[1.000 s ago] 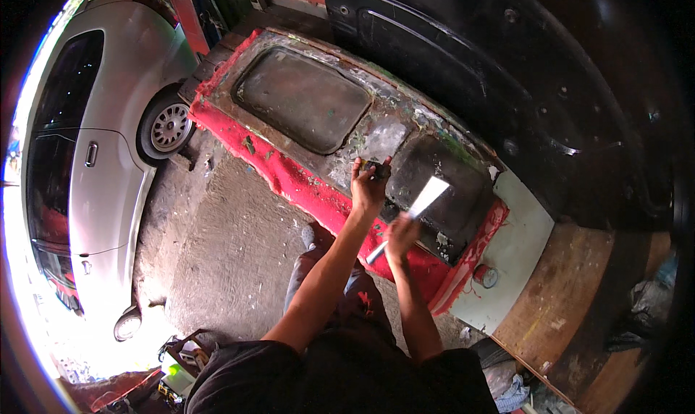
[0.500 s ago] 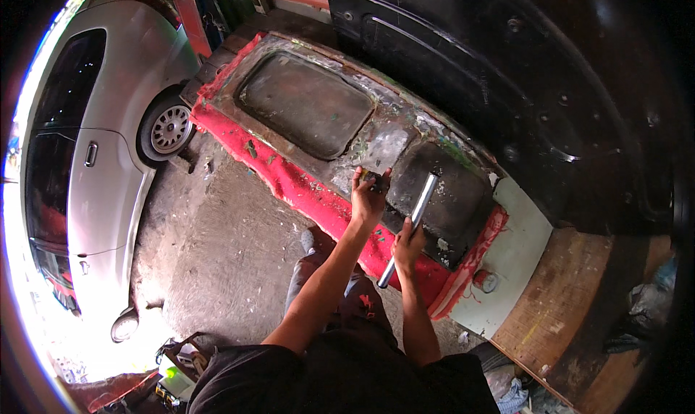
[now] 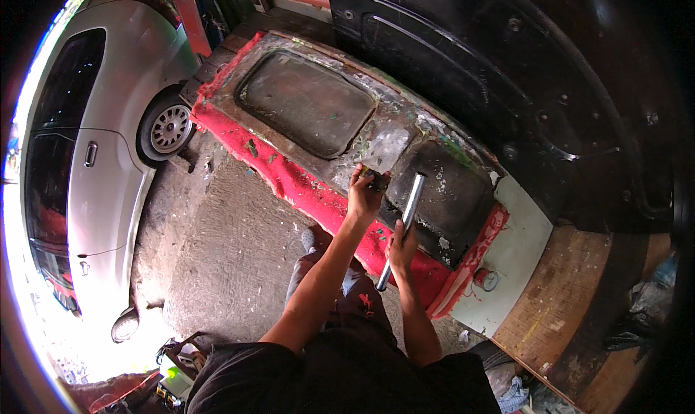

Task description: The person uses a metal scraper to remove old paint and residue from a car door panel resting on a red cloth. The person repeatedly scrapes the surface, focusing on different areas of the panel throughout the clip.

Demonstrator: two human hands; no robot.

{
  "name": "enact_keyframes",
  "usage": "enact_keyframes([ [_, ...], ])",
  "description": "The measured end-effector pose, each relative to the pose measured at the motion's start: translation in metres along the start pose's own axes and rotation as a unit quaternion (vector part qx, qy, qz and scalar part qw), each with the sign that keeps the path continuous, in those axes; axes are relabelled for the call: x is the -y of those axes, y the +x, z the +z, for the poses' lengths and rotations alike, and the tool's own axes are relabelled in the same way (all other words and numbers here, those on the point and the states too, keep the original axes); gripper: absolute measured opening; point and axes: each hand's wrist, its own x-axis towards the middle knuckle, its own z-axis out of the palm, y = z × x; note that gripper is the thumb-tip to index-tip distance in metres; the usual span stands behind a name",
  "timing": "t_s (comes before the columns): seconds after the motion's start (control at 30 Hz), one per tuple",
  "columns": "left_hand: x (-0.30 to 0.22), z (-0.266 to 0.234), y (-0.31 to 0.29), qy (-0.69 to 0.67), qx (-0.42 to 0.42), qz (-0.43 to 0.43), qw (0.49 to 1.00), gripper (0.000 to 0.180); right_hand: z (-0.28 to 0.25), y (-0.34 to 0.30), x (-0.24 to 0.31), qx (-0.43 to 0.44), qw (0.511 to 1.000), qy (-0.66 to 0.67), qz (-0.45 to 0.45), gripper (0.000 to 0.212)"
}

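My right hand (image 3: 402, 245) is wrapped round the middle of a shiny metal tube (image 3: 413, 202), which slants with its upper end away from me. My left hand (image 3: 367, 197) grips a small dark object with a yellowish patch (image 3: 373, 178); its kind cannot be made out. Both hands are above the near edge of a scuffed, dark metal panel (image 3: 376, 146) with two recessed areas. Beneath that panel lies a red cloth (image 3: 318, 202), hanging over the near side and strewn with flakes.
A silver car (image 3: 108, 146) stands at the left. Behind the work surface leans a large black panel (image 3: 492, 73). To the right are a small can (image 3: 486, 279) on a pale board (image 3: 517, 247) and a wooden board (image 3: 557, 291). A tool box (image 3: 181, 370) sits at lower left.
The tube and my right hand have shifted slightly left, and the tube stands a little steeper. My left hand has moved a touch left, still gripping the small dark object.
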Motion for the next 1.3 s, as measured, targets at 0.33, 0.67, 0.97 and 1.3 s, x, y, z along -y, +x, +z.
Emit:
enact_keyframes([
  [0.33, -0.020, -0.007, 0.001, 0.047, 0.044, -0.036, 0.997, 0.041, 0.022, -0.013, -0.004, -0.039, 0.994, 0.086, -0.058, 0.026],
  [0.67, -0.021, -0.002, 0.006, 0.088, 0.041, -0.026, 0.995, 0.037, 0.022, 0.005, -0.010, -0.043, 0.984, -0.074, -0.157, 0.025],
  [0.97, -0.024, -0.016, 0.000, 0.078, 0.061, -0.030, 0.995, 0.038, 0.016, -0.023, 0.007, -0.026, 0.996, 0.074, -0.040, 0.026],
  [1.3, -0.033, -0.015, -0.005, 0.106, 0.034, -0.044, 0.993, 0.035, 0.014, -0.039, -0.027, 0.006, 0.999, 0.037, -0.009, 0.035],
])
